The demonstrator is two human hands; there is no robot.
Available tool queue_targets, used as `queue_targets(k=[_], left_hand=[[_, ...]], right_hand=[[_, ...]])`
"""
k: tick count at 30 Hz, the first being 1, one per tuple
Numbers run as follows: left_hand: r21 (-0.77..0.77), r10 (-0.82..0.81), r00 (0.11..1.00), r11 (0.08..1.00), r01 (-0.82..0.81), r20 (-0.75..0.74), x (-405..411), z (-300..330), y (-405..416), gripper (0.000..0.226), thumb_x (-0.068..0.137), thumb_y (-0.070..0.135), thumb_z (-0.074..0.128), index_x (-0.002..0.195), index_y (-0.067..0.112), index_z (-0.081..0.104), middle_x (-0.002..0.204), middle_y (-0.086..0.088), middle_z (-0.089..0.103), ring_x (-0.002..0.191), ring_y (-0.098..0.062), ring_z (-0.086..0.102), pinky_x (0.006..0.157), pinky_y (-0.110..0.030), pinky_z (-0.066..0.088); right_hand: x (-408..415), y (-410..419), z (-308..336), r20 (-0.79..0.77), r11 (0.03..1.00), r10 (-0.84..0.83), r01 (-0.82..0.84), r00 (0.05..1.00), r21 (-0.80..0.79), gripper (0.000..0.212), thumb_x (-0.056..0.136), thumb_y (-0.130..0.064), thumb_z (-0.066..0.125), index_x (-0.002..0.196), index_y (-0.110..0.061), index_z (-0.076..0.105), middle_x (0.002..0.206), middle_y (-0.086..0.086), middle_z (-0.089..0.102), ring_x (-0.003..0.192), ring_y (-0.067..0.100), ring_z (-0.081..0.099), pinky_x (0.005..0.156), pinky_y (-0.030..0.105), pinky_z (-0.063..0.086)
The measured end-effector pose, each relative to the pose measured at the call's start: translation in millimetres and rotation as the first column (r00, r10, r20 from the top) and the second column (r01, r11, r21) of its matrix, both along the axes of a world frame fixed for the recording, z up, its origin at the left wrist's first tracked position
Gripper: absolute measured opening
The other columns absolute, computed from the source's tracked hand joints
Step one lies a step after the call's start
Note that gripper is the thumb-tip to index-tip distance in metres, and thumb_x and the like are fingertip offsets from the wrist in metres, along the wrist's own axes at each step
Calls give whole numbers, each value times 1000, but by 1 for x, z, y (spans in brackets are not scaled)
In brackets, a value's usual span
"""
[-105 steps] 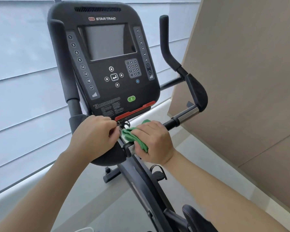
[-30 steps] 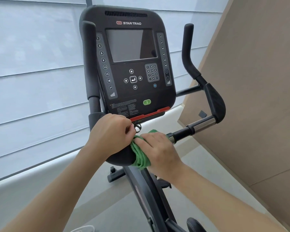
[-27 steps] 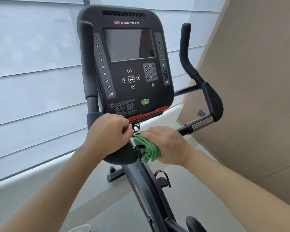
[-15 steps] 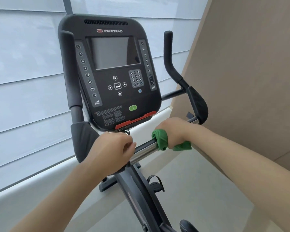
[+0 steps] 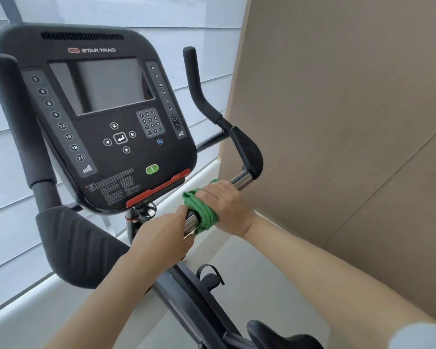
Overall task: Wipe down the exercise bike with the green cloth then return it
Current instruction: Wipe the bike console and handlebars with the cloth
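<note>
Green cloth (image 5: 201,212): soft, light, bunched; wrapped round the bike's chrome handlebar (image 5: 239,180), gripped there by right hand (image 5: 224,205). Left hand (image 5: 161,238) clasps the bar alongside. Likely slides easily on metal; hold it bunched.

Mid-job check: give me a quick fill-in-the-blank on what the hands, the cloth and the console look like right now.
1. The right hand grips a cloth whose colour is ____.
2. That cloth is wrapped around the shiny ____ bar of the handlebar.
3. The left hand grips the same bar, to the cloth's ____.
4. The brand printed on the console reads ____.

Missing words: green; metal; left; Star Trac
</note>
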State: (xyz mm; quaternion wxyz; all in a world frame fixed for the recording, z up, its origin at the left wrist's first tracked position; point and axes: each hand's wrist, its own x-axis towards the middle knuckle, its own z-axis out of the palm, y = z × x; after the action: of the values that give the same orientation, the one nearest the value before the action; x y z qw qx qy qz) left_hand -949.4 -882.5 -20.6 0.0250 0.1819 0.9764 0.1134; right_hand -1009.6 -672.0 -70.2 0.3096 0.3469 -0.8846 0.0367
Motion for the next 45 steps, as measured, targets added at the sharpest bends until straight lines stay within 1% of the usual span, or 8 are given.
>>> queue_targets(k=[6,11,16,25,30,35,41,45], left_hand=[[-40,41,999,998,-42,-23,0,-8,1,23,97,38,55,106,24,40,80,6,58,68,-19,62,65,-38,60],[-54,61,997,997,-64,-45,-3,-14,3,19,97,35,53,101,22,39,75,6,55,63,-18,59,51,-31,44],[-29,68,996,997,-70,-49,-6,-16,4,21,95,37,54,97,22,39,75,6,55,63,-18,59,56,-34,52],[-10,82,994,996,-83,-68,-1,-9,6,21,96,36,54,102,22,40,79,6,56,62,-15,57,50,-29,45],[407,72,986,913,-4,-151,3,-6,2,70,93,54,60,151,28,31,123,10,56,110,-12,58,88,-32,54],[709,189,977,702,-66,-96,1,-1,-4,49,97,46,58,144,34,45,124,16,54,117,-6,52,101,-37,50],[595,135,982,803,-32,-130,7,9,-29,27,98,53,45,107,40,66,107,24,61,104,0,58,89,-35,54],[399,110,983,916,-41,-150,9,11,-67,41,96,63,34,105,40,67,101,24,61,99,-1,57,84,-33,55]], right_hand=[[-42,59,33,261,994,-100,88,960,59,12,86,-19,66,98,-16,66,87,-2,64,78,22,62,75,43,55],[-69,51,75,591,846,-478,160,650,509,37,65,-26,78,93,-33,56,82,-12,63,73,8,58,64,32,53],[-83,32,103,710,804,-551,52,439,592,36,62,-12,85,89,-23,63,88,0,68,78,20,68,62,34,60],[-47,56,42,377,943,-299,212,876,257,30,68,-10,75,87,-20,54,77,-5,57,67,20,55,70,40,52],[-14,12,34,261,974,-202,165,944,157,27,73,-15,74,95,-19,59,83,-2,61,74,21,56,75,37,48],[31,-52,23,302,995,-100,88,948,54,26,85,-24,73,108,-18,63,91,0,65,81,20,62,83,37,51],[74,-126,19,359,983,-137,84,923,161,45,97,-30,64,138,-13,59,133,10,64,126,29,59,105,32,46],[72,-130,8,247,991,-73,42,966,130,27,89,-25,57,113,-18,68,96,2,70,89,26,63,82,38,51]])
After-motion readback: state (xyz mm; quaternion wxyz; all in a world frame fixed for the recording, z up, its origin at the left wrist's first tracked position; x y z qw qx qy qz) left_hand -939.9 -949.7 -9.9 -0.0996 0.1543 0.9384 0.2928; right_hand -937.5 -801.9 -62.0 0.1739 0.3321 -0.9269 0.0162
